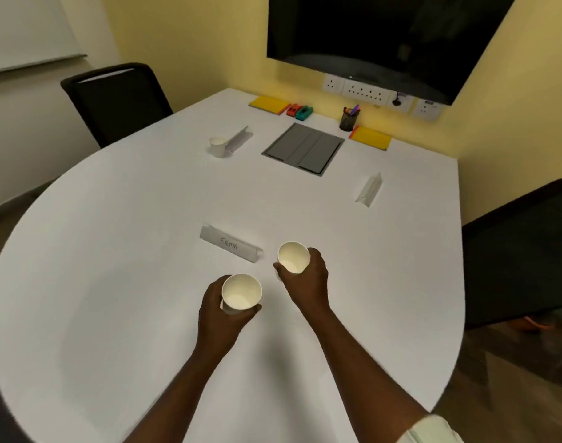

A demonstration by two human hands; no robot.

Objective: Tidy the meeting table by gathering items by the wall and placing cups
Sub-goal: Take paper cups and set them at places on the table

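My left hand [220,311] grips a white paper cup [241,292], empty and upright, above the near middle of the white table [113,251]. My right hand [305,276] holds a second empty paper cup [293,257] just right of a folded name card [230,243]. A third paper cup [218,146] stands at the far left beside another name card [239,139]. A third name card [369,189] lies at the right. By the wall sit two yellow notepads [269,104] [370,138], a red and a green stapler-like item [299,111], and a mesh pen holder [348,118].
A grey cable hatch [303,148] is set into the table near the wall. A black screen [385,33] and power sockets [366,90] are on the yellow wall. Black chairs stand at the far left [116,100] and at the right [522,251].
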